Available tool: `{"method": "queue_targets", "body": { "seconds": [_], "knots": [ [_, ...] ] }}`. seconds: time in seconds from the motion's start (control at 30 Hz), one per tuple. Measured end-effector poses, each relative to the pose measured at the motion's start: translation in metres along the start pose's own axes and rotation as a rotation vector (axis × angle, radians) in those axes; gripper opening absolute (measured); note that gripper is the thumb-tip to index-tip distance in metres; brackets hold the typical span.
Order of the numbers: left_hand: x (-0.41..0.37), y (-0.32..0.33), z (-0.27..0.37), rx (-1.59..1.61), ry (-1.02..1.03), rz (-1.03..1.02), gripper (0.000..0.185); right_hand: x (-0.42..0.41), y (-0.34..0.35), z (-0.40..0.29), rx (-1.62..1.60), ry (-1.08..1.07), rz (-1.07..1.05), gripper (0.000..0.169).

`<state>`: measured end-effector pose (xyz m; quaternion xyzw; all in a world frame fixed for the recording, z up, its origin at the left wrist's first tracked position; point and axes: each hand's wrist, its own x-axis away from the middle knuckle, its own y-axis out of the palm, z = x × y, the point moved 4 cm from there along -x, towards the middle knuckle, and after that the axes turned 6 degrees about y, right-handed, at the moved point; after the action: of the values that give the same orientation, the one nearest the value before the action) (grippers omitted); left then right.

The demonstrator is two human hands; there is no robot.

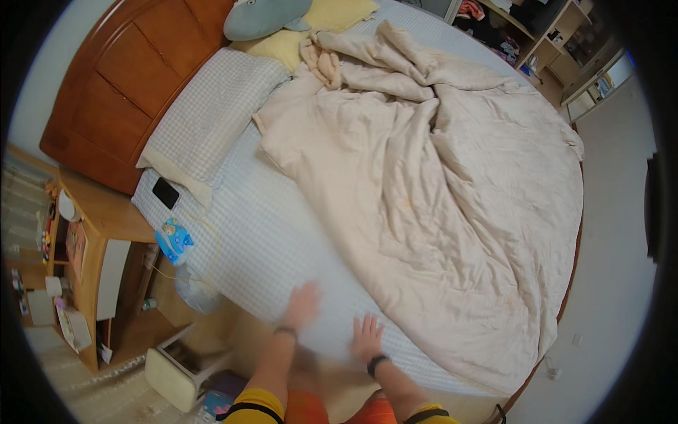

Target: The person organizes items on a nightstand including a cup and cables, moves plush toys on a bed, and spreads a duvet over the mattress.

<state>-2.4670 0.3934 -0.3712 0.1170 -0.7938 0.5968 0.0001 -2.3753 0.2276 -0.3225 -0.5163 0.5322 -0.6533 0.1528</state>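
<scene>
My left hand (304,305), blurred and with its fingers spread, is over the checked bed sheet (249,233) near the bed's front edge. To its right, my right hand (367,339) lies with fingers apart at the same edge of the sheet. Neither hand holds anything; whether the left one touches the cloth cannot be told. Beyond both hands a rumpled beige quilt (349,212) covers much of the bed, bunched in thick folds at the far side. A checked pillow (217,106) rests against the brown wooden headboard (137,69).
A smartphone (166,193) and a blue packet (175,241) lie on the sheet, with a pale cable (214,233) nearby. A plastic bag (196,291) hangs beside the bed. On the left stand a wooden desk (111,212) and a stool (172,379). A plush toy (265,18) sits by the headboard.
</scene>
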Motion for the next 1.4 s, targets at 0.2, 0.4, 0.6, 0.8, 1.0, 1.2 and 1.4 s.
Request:
{"method": "queue_targets", "body": {
  "seconds": [0.2, 0.4, 0.6, 0.8, 1.0, 1.2, 1.4],
  "knots": [
    [0.11, -0.001, -0.002, 0.931, 0.627, -0.406, 0.034, 0.083, 0.044, -0.056, -0.316, -0.127, -0.652, 0.05],
    [0.016, 0.025, -0.223, 0.824, -0.537, 0.22, 0.037, -0.054, -0.08, -0.074, -0.722, -0.253, -0.202, 0.028],
    [-0.014, 0.096, -0.264, 0.568, -1.052, 0.152, 0.052, -0.285, -0.18, -0.094, -0.601, -0.175, 0.393, 0.039],
    [-0.019, 0.107, -0.264, 0.663, -1.03, 0.026, 0.055, -0.388, -0.21, -0.141, -0.276, -0.025, 0.627, 0.055],
    [-0.018, 0.106, -0.269, 0.616, -1.063, 0.057, 0.057, -0.435, -0.192, -0.134, -0.315, 0.054, 0.32, 0.03],
    [-0.017, 0.114, -0.266, 0.697, -1.056, -0.027, 0.056, -0.361, -0.16, -0.111, -0.383, -0.084, -0.04, 0.022],
    [-0.024, 0.105, -0.273, 0.768, -1.046, -0.102, 0.056, -0.356, -0.127, -0.119, 0.255, 0.166, -0.316, 0.059]
  ]
}}
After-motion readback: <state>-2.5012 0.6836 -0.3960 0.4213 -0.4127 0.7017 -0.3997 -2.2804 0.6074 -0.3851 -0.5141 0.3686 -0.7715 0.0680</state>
